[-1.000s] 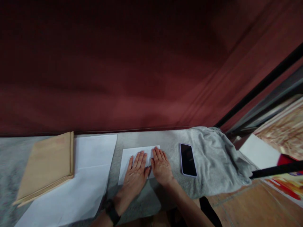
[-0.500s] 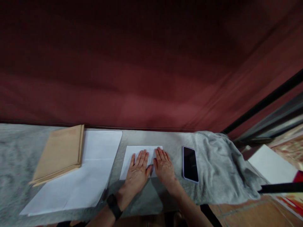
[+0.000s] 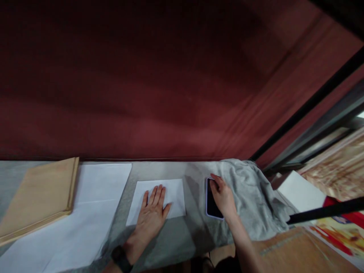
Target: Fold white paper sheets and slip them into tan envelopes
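Note:
My left hand (image 3: 152, 214) lies flat on a small white sheet of paper (image 3: 174, 199), fingers stretched out and thumb apart, with a dark watch (image 3: 121, 259) on its wrist. To the right, a smartphone (image 3: 212, 206) with a black screen and pale purple edge lies on the grey cloth. My right hand (image 3: 223, 195) is over its upper right part, with bent fingers closed at the top edge. The hand covers that corner of the phone, so part of the grip is hidden.
Brown cardboard-like sheets or envelopes (image 3: 42, 193) rest on larger white paper (image 3: 93, 212) at left. Grey cloth (image 3: 250, 197) bunches up at right. A red fabric wall (image 3: 170, 113) stands behind. At far right are a white box (image 3: 301, 191) and a black bar (image 3: 327, 210).
My right hand has left the small paper and moved right onto the smartphone. The left hand stays flat on the paper. The view has turned to the right.

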Tool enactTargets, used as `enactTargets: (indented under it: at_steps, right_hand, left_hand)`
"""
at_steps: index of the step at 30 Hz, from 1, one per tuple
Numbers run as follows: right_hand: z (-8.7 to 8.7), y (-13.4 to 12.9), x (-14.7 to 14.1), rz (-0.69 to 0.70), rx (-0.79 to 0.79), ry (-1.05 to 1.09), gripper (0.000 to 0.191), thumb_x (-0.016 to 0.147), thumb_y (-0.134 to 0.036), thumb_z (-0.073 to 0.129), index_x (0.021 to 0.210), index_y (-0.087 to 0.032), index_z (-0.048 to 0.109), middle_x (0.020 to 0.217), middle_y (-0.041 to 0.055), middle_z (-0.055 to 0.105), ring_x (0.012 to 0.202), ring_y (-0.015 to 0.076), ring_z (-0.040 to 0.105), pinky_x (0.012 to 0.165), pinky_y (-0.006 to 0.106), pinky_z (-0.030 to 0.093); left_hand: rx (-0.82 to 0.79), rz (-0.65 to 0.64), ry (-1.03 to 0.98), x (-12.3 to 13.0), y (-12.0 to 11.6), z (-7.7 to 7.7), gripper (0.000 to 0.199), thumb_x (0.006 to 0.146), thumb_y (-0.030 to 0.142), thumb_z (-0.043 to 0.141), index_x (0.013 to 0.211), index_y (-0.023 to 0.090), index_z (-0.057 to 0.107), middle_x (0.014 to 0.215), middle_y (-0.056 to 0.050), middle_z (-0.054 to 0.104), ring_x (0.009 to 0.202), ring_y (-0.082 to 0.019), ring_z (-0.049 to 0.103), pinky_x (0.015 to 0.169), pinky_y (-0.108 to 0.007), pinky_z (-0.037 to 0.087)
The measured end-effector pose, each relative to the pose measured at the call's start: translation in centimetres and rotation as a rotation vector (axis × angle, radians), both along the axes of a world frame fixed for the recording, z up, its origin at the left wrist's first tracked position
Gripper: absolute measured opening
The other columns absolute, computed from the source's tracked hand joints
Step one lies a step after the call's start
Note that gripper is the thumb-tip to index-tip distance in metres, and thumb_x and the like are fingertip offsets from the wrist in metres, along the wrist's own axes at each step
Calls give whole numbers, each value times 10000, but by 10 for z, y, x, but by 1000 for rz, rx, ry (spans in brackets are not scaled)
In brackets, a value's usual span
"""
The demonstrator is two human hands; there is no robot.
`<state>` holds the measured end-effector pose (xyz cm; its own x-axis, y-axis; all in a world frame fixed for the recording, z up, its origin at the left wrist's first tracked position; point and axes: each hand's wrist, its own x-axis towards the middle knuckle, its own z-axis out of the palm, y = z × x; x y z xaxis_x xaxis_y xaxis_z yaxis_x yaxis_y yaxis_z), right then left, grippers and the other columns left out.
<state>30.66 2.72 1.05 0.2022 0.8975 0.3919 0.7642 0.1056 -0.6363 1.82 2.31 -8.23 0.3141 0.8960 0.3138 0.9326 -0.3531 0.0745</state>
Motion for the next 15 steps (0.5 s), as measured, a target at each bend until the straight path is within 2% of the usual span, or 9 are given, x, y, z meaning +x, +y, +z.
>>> enactTargets:
  at_steps: [3,6,8,10,12,14,15]
  right_hand:
    - [15,0,32,-109,38,105,409,958,-438,455,1123,-201,745,1128,121,764,1048,278,710,911,429,569]
    - [23,-6,52,-160,95,213,429,922,-493,498,1110,-193,740,1135,125,763,1074,287,692,949,451,543]
    - [21,-22,61,-211,108,271,462,905,-519,511,1142,-185,726,1155,130,752,1086,289,685,994,476,519]
    - [10,-54,66,-278,70,293,507,899,-553,508,1192,-191,707,1185,131,739,1111,301,677,1015,499,510]
    - [-5,-102,66,-374,21,256,533,866,-619,532,1161,-219,724,1180,127,737,1122,333,676,988,522,532]
    - [-15,-158,60,-411,-36,181,467,843,-684,567,1107,-339,741,1144,83,735,1081,347,700,844,503,602]
    - [-17,-185,55,-439,-53,142,381,841,-696,598,1094,-441,726,1117,50,725,1077,331,704,766,467,621]
  left_hand:
    - [0,6,-2,0,0,0,650,1006,500,359,1509,102,463,1560,-150,477,1482,-320,392,1244,-568,195]
    - [-8,5,-5,0,1,1,652,1005,503,349,1515,111,455,1565,-148,471,1486,-317,387,1241,-568,201]
    - [-17,5,-4,0,1,1,650,1006,503,340,1515,115,457,1569,-148,465,1487,-315,385,1240,-568,204]
    - [-27,6,-3,0,1,2,651,1007,507,336,1512,116,461,1572,-151,458,1491,-312,379,1243,-564,197]
    - [-36,8,0,0,1,2,656,1007,512,335,1510,109,462,1575,-154,452,1493,-312,375,1247,-563,189]
    - [-42,9,-3,0,1,3,658,1008,510,339,1513,104,457,1575,-157,449,1496,-311,371,1250,-561,185]
    - [-44,8,-6,1,0,4,655,1009,503,341,1515,103,453,1576,-158,448,1498,-309,367,1252,-561,181]
